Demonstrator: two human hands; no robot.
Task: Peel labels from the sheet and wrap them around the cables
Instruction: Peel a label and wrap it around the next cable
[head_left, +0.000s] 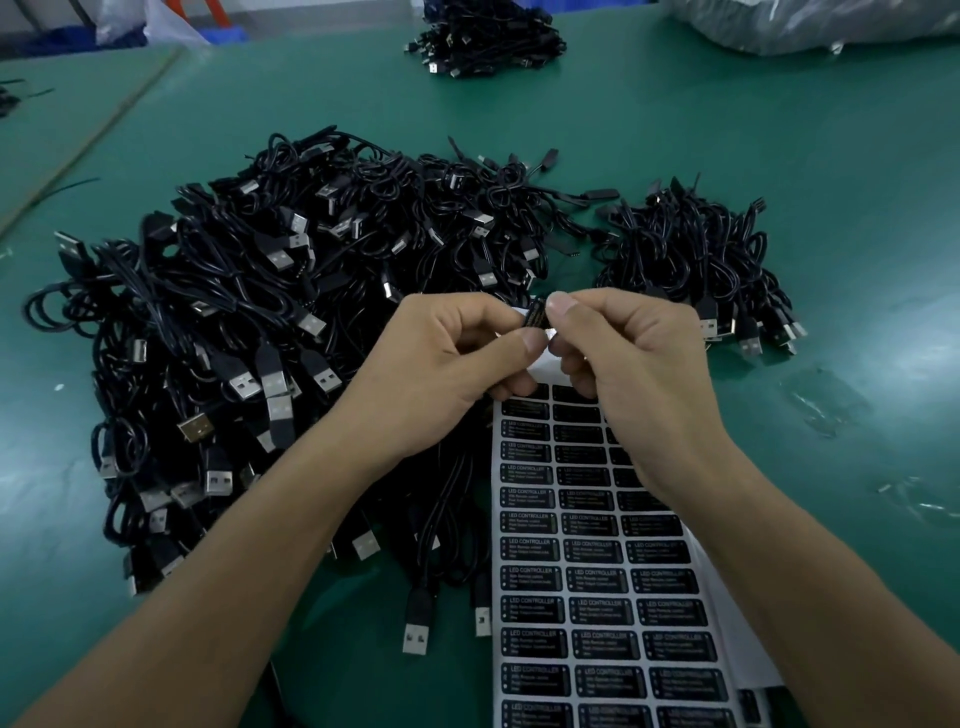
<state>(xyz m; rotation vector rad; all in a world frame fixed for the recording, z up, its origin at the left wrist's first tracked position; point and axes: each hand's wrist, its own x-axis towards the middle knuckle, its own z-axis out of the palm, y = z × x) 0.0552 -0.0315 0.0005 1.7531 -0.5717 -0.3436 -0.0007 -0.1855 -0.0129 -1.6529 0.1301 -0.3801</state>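
Green bench (779, 130) fills view, surface matte with scuffs. Clear plastic scraps (826, 402) lie at right, more scraps (914, 496) nearer right edge. Crinkled silver-grey bag (810, 21) sits top right corner. White plastic bag (166, 21) top left, blue crate (67, 44) beside it, past bench edge. Pale seam strip (98, 130) runs diagonally at left.

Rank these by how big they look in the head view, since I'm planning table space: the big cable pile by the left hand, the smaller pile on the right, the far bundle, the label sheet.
1. big cable pile
2. label sheet, though nearness to the camera inflates it
3. smaller pile
4. far bundle, distant and partly cropped, so unsure
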